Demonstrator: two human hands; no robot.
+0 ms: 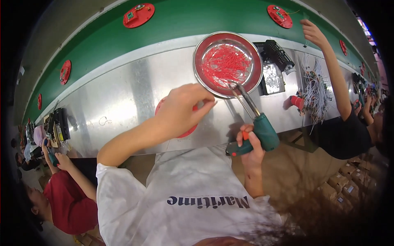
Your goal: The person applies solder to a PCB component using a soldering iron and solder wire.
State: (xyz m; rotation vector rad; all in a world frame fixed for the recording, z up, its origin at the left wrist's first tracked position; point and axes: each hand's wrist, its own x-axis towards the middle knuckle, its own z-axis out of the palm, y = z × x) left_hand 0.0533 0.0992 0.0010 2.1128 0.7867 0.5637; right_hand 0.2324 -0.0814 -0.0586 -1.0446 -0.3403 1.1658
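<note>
My right hand (253,155) grips a green soldering gun (266,133) by its handle, near the orange trigger. Its long metal tip points up and away, ending over the near rim of a round metal bowl (198,73). Inside the bowl lies a loose heap of short red wires (226,63). Left of the bowl, my left hand (180,108) hovers with thumb and forefinger pinched together; whatever may be between them is too small to tell. Beneath that hand a red round plate (189,132) rests on the metal table, mostly hidden by my hand and forearm.
Beyond the metal table (82,106), a green conveyor belt (197,18) carries red discs with circuit boards (139,15). Right of the bowl stands a black device (278,55), then a bundle of pale wires (315,94). Co-workers sit on both sides; one's hand (314,33) reaches over the belt.
</note>
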